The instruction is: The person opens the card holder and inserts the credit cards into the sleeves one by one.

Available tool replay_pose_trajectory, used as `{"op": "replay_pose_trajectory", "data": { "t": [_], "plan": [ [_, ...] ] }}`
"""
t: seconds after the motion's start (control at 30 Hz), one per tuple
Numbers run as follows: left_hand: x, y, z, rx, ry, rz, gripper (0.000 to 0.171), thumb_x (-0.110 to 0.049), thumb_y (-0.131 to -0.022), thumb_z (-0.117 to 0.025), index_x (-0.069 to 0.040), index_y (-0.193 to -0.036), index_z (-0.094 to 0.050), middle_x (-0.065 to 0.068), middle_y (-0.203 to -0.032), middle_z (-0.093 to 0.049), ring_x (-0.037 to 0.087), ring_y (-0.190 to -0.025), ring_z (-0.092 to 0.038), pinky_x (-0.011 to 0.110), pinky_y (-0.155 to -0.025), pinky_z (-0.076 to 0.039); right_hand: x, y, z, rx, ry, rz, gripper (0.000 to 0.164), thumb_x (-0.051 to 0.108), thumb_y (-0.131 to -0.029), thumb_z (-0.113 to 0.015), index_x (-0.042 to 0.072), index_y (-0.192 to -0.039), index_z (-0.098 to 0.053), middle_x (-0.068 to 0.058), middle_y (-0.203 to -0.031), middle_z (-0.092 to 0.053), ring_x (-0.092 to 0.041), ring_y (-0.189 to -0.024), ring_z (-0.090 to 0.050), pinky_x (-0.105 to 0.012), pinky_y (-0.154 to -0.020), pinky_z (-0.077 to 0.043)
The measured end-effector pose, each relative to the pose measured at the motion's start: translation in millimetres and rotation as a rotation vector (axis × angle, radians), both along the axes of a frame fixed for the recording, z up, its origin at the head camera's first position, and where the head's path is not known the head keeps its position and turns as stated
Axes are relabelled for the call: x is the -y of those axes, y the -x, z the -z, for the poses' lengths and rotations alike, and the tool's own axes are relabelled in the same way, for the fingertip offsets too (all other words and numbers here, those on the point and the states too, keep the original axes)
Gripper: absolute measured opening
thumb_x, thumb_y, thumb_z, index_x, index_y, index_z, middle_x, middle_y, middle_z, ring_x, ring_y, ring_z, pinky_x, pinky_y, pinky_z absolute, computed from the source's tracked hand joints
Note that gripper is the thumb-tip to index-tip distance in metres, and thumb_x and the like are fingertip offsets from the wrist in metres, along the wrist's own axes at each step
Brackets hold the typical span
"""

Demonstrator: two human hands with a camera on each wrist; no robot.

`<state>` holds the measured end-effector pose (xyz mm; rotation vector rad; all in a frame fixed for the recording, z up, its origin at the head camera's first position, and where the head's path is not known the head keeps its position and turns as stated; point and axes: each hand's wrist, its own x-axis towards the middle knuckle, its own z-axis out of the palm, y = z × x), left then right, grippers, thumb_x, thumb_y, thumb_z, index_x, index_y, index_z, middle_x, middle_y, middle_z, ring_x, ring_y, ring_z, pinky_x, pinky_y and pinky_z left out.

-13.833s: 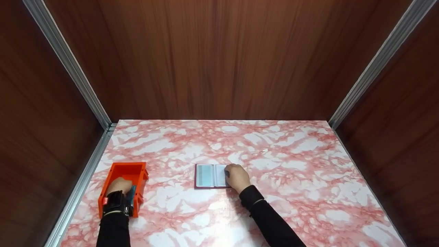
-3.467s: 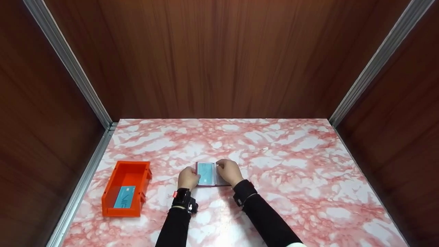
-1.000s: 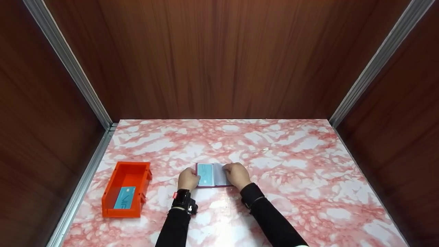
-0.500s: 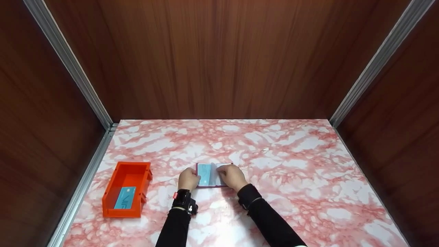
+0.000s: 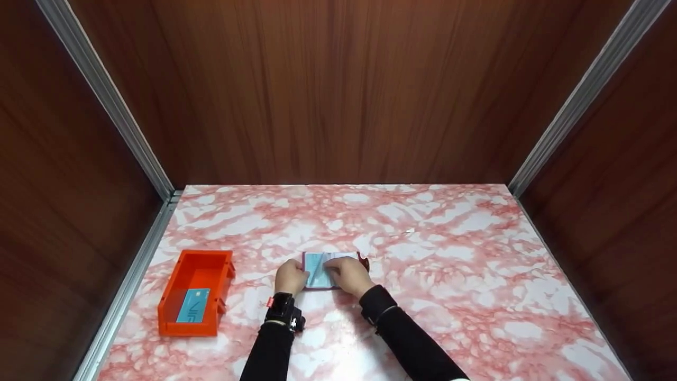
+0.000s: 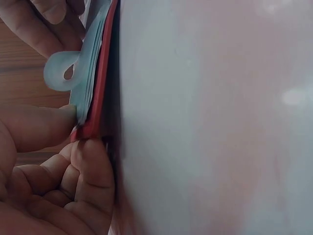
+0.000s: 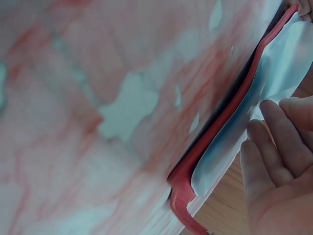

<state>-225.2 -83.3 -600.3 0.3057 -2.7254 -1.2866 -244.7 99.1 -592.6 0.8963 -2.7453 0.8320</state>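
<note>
An opened card holder [image 5: 316, 259] with a red cover and clear plastic sleeves lies on the marbled tabletop, a light-blue card showing in its left side. My left hand [image 5: 290, 276] pinches its left edge, thumb on top and curled fingers beneath the red cover [image 6: 101, 81]. Over the holder's middle, my right hand [image 5: 351, 276] pinches a clear sleeve page [image 7: 289, 56] between thumb and index finger. That page bends over leftward and forms a loop in the left wrist view. A red closing strap [image 7: 183, 208] sticks out past the cover's right edge.
To the left stands an orange bin [image 5: 188, 329] holding a blue card [image 5: 193, 306] marked VIP. Brown wood-grain panels [image 5: 338, 95] enclose the marbled tabletop [image 5: 455, 296] at the back and both sides, with metal profiles at the corners.
My right hand has shifted left over the holder, bringing the sleeve page across with it; the red strap now shows at the right. My left hand and the bin have stayed put over the last second.
</note>
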Motion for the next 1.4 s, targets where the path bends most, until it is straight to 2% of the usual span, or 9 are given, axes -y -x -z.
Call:
{"op": "replay_pose_trajectory", "data": {
  "t": [0.23,0.37,0.47,0.6,0.77,1.0,1.27,1.4],
  "plan": [
    [1,0.5,3.4,-0.018,0.027,-0.002,0.010,-0.007,-0.077,-0.072,0.000,-0.082,-0.066,0.012,-0.082,-0.068,0.032,-0.082,-0.063,0.045,-0.078,-0.050,8,-3.8,-2.5,0.011,0.006,-0.028,0.019,0.002,-0.090,-0.066,0.004,-0.108,-0.075,-0.009,-0.104,-0.073,-0.027,-0.101,-0.068,-0.039,-0.091,-0.051],
    [1,-0.1,0.5,-0.018,0.022,-0.012,0.018,-0.010,-0.080,-0.072,0.003,-0.091,-0.068,0.016,-0.090,-0.069,0.035,-0.088,-0.065,0.046,-0.083,-0.050,9,-4.5,-3.0,0.014,-0.006,-0.032,0.020,0.002,-0.090,-0.066,0.004,-0.108,-0.075,-0.008,-0.104,-0.073,-0.027,-0.101,-0.068,-0.038,-0.091,-0.051],
    [1,-0.6,-2.9,-0.051,0.027,-0.010,0.024,-0.011,-0.082,-0.072,0.007,-0.097,-0.068,0.020,-0.093,-0.069,0.038,-0.091,-0.065,0.047,-0.085,-0.049,9,-4.6,-3.3,0.018,-0.012,-0.029,0.020,0.002,-0.090,-0.066,0.004,-0.108,-0.074,-0.009,-0.103,-0.073,-0.027,-0.101,-0.068,-0.038,-0.091,-0.051],
    [2,-2.5,-6.1,-0.107,0.031,0.024,0.022,-0.010,-0.079,-0.074,0.006,-0.093,-0.067,0.016,-0.085,-0.069,0.034,-0.083,-0.065,0.045,-0.079,-0.051,8,-4.5,-3.6,0.025,-0.015,-0.028,0.021,0.001,-0.090,-0.066,0.004,-0.109,-0.074,-0.009,-0.104,-0.073,-0.028,-0.101,-0.068,-0.039,-0.091,-0.051],
    [0,-4.4,-9.4,-0.104,0.040,0.086,0.026,-0.011,-0.074,-0.082,0.003,-0.088,-0.065,0.007,-0.076,-0.065,0.025,-0.073,-0.062,0.041,-0.071,-0.051,8,-4.0,-4.2,0.035,-0.027,-0.020,0.022,0.002,-0.091,-0.065,0.004,-0.110,-0.074,-0.010,-0.105,-0.073,-0.028,-0.102,-0.067,-0.039,-0.091,-0.051],
    [-2,-3.2,-2.1,-0.109,0.076,0.096,0.027,-0.009,-0.070,-0.082,0.002,-0.087,-0.064,0.007,-0.075,-0.062,0.027,-0.073,-0.060,0.043,-0.073,-0.050,9,-4.8,-3.6,0.060,-0.029,-0.009,0.023,0.003,-0.090,-0.066,0.005,-0.112,-0.074,-0.009,-0.107,-0.073,-0.028,-0.103,-0.067,-0.038,-0.093,-0.050],
    [-4,-2.8,4.9,-0.173,0.140,0.093,0.023,-0.005,-0.067,-0.079,0.003,-0.084,-0.064,0.014,-0.077,-0.063,0.037,-0.077,-0.063,0.048,-0.075,-0.050,9,-4.9,-1.6,0.040,-0.015,-0.018,0.022,0.003,-0.089,-0.067,0.003,-0.110,-0.074,-0.009,-0.105,-0.073,-0.027,-0.102,-0.067,-0.038,-0.092,-0.050],
    [-5,-2.6,5.3,-0.164,0.143,0.092,0.024,-0.003,-0.068,-0.078,0.003,-0.085,-0.064,0.016,-0.079,-0.065,0.038,-0.079,-0.064,0.048,-0.076,-0.050,8,-5.0,-1.9,0.041,-0.010,-0.020,0.022,0.004,-0.089,-0.067,0.004,-0.111,-0.074,-0.009,-0.106,-0.073,-0.028,-0.102,-0.067,-0.038,-0.092,-0.050]
  ]
}}
